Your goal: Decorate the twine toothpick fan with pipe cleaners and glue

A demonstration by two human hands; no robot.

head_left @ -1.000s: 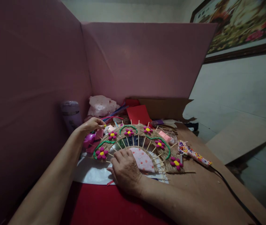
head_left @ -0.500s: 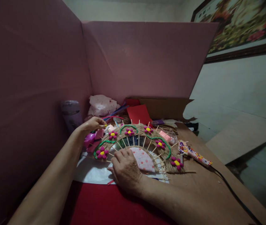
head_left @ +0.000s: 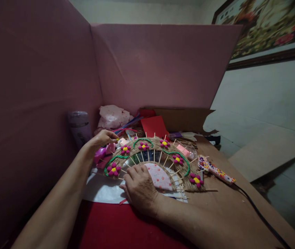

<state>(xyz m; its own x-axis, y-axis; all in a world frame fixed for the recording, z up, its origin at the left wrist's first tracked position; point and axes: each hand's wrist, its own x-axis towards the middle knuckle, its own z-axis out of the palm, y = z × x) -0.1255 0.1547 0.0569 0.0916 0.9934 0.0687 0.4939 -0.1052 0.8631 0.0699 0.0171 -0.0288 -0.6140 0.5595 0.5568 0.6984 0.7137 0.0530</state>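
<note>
A half-round fan-shaped craft of twine woven round thin wooden sticks lies before me, with purple flowers, yellow flower centres and wavy green strips on its band. At its inner edge is a white half-circle with red dots. My right hand lies over the left part of that half-circle, fingers bent and holding the fan down; its fingertips partly cover the sticks. Just beyond the fan's upper left edge, my left hand is closed in a pinch on a small yellow piece. Its exact kind is too small to tell.
A flower-patterned glue gun with a black cord lies on the right of the table. Behind stand a lilac tumbler, a crumpled dotted bag, red paper and a cardboard strip. Pink panels enclose the left and back.
Very little differs. My left hand has shifted very slightly, still pinching the yellow piece; my right hand stays on the fan.
</note>
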